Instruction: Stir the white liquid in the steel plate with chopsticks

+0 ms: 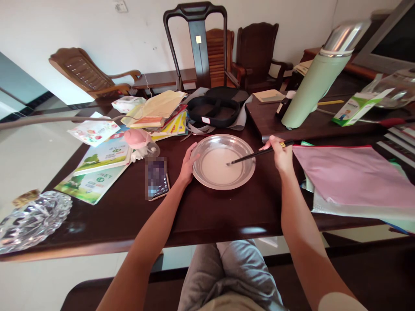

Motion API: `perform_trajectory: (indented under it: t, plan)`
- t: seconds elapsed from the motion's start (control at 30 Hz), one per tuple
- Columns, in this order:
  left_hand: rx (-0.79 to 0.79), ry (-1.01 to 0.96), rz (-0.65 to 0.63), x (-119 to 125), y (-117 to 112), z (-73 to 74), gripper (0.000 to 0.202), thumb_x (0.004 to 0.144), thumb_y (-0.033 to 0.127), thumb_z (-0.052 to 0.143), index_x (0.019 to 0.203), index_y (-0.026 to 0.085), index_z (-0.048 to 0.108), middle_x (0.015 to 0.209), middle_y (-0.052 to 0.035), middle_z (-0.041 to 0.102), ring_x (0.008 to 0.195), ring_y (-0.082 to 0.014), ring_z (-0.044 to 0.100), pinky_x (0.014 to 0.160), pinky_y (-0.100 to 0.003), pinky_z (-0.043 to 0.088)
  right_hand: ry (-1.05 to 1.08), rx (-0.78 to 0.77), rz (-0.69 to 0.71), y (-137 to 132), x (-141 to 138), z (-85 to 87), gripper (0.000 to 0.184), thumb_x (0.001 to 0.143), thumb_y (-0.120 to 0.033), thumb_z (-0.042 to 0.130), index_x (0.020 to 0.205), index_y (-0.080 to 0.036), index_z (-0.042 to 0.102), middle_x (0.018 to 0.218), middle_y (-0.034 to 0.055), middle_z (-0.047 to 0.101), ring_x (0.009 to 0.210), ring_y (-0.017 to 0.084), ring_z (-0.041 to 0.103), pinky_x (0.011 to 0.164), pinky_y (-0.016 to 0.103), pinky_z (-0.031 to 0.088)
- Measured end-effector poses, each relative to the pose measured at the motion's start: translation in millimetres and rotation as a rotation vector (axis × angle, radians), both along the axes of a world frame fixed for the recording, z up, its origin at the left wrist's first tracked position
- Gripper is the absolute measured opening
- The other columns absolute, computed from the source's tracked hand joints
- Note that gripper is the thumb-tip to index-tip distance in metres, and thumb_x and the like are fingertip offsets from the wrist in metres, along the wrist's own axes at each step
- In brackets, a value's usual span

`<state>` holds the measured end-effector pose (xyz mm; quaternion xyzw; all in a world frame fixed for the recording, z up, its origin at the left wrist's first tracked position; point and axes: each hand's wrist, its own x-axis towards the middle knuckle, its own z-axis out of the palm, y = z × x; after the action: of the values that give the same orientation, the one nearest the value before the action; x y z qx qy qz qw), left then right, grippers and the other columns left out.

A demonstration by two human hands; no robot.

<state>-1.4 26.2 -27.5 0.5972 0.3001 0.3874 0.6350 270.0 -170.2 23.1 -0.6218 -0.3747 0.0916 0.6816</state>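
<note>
A round metal basin (248,168) rests on the dark table in front of me, with a whitish, cloudy content (217,166) across its bottom; whether liquid or powder I cannot tell. My left hand (188,166) grips the basin's left rim, thumb over the edge. In my right hand (281,153) is a pair of black chopsticks (249,156) with gold bands near the upper end. Their tips reach down into the whitish content near the middle of the basin, a small dark bit showing there.
Left of the basin lie a phone (157,179), a pink-capped bottle (139,140), books (94,181) and a glass dish (39,218). Behind it sits a black case (214,108). To the right are a green thermos (319,82) and a pink zip folder (353,172).
</note>
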Motion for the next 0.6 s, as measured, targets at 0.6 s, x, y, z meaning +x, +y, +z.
perform_trajectory:
  t: [0.6]
  plan:
    - [0.024,0.005,-0.011,-1,1,-1.7,0.066,0.081,0.048,0.081,0.142,0.027,0.063,0.154,-0.0093,0.062,0.144,-0.0377,0.056,0.122,-0.055,0.044,-0.053,-0.092,0.251,5,-11,2.2,0.056,0.084,-0.078,0.071,0.064,-0.026,0.07,0.067,0.0032,0.076,0.073,0.025,0.076,0.082,0.04,0.06]
